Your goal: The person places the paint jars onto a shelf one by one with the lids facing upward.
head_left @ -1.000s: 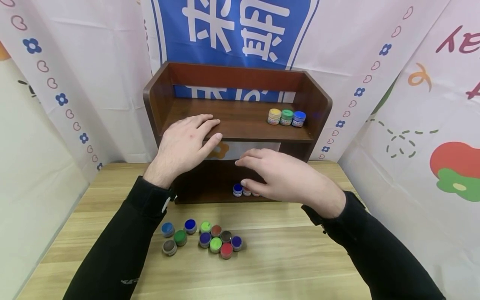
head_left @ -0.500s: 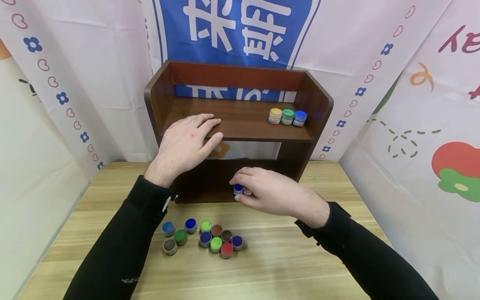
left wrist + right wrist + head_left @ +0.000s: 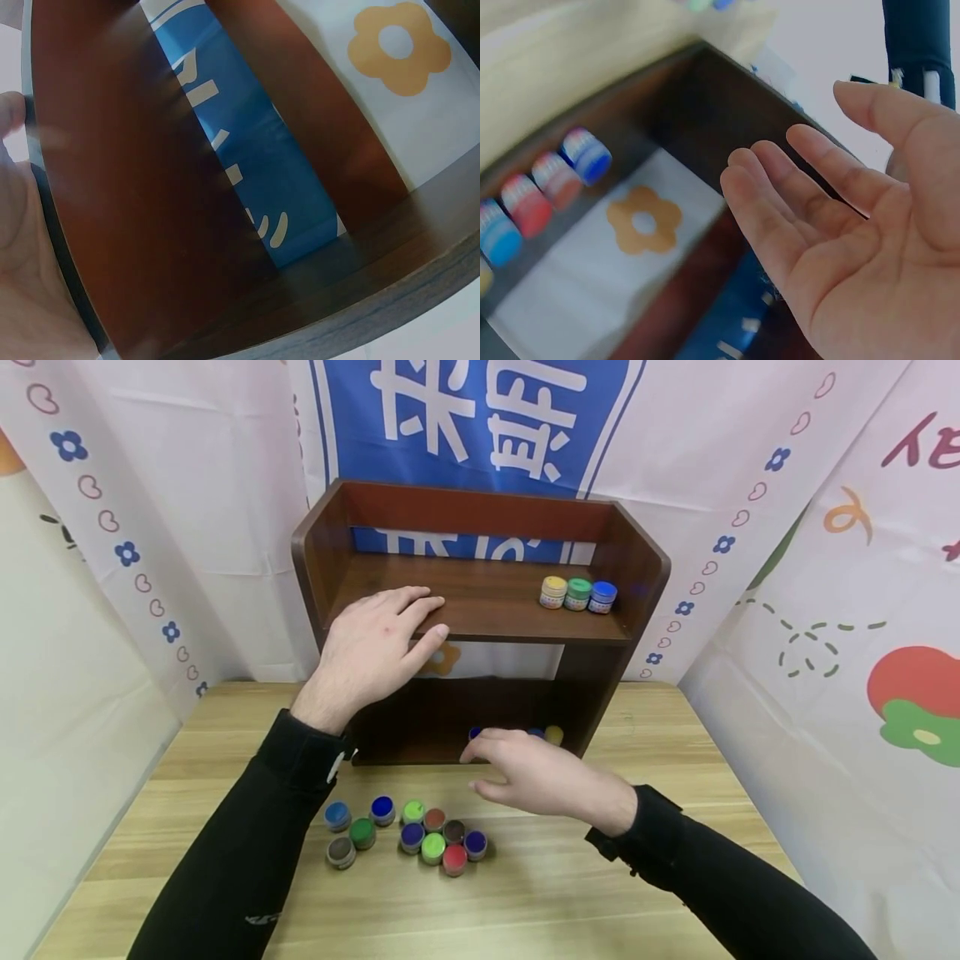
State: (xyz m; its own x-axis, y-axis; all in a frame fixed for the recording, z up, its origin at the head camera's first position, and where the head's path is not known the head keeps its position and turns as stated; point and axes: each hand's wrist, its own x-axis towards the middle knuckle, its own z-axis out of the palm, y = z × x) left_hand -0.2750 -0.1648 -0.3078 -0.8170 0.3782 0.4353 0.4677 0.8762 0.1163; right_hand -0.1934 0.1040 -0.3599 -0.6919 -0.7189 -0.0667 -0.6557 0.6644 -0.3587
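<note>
My left hand (image 3: 375,647) lies over the left part of the dark brown shelf unit's upper board (image 3: 480,606), fingers relaxed and holding nothing. In the left wrist view, part of that hand (image 3: 34,247) shows beside the board's edge. My right hand (image 3: 532,777) hovers in front of the lower shelf, empty, with its fingers loosely extended. Behind it stands a row of small paint jars, partly hidden in the head view; a yellow-lidded jar (image 3: 554,735) shows at its right end. The right wrist view reveals a blue jar (image 3: 589,157), a brownish-red jar (image 3: 557,180) and a red jar (image 3: 527,204).
On the upper shelf's right side stand a yellow jar (image 3: 552,592), a green jar (image 3: 577,594) and a blue jar (image 3: 602,597). Several more jars, including a red-lidded jar (image 3: 454,860) and a grey-lidded jar (image 3: 341,852), cluster on the wooden table (image 3: 600,893) before the unit.
My right hand has come down from mid-unit height to the lower shelf, then drawn back slightly toward me, uncovering the jars at the row's right end. The left hand stays in place.
</note>
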